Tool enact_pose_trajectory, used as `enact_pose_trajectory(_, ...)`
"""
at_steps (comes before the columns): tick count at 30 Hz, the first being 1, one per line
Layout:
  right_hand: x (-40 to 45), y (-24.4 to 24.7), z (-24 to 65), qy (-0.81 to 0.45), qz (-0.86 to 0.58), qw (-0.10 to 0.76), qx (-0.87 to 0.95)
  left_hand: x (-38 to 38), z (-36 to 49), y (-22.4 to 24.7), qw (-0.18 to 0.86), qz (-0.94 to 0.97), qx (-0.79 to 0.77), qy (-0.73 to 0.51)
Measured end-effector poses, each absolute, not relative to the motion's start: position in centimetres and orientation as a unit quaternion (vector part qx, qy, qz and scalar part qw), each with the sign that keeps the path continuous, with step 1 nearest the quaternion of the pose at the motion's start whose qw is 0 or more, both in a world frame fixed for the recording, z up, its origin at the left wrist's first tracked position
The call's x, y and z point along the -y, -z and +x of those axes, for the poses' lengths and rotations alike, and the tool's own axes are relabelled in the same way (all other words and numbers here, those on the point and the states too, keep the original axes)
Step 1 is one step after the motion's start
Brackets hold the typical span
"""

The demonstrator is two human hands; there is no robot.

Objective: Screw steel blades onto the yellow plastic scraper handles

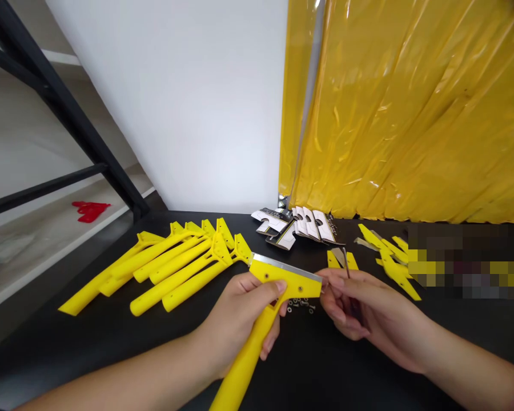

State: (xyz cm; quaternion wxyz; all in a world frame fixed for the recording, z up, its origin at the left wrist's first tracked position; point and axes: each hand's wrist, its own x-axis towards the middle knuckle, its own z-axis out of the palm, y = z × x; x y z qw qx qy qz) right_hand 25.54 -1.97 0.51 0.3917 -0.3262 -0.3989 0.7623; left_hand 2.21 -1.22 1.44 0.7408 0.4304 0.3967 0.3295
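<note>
Yellow scraper (292,279) is in the lower middle of the frame, handle slanting to the bottom edge, with the left hand (240,302) wrapped round its neck, thumb flat on the head. The right hand (353,302) is up by the blade's right end, fingers pinched narrow on a thin metal rod (346,262), though I can't tell if they're touching the scraper. Loose screws and nuts (312,309) lie on the black table (317,371), and more yellow handles (177,268) sit left of centre.
</note>
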Motion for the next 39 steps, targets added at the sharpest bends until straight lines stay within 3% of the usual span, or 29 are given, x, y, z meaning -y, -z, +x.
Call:
enact_pose_trajectory(30,2.0,-0.3,25.8,-0.798,-0.286,0.337,0.411,1.4,2.3,-1.5,0.724,0.475,-0.379,-0.326)
enact_pose_trajectory(34,1.2,-0.2,26.4,-0.686,-0.388,0.373,0.489,1.1,2.2,-1.7,0.71,0.483,-0.396,-0.325)
enact_pose_trajectory(37,0.6,-0.2,27.5,-0.494,-0.48,0.387,0.613,0.8,2.0,-1.9,0.704,0.483,-0.404,-0.329)
enact_pose_trajectory(39,0.3,-0.3,28.3,-0.356,-0.542,0.343,0.68,0.7,1.9,-2.0,0.701,0.484,-0.406,-0.33)
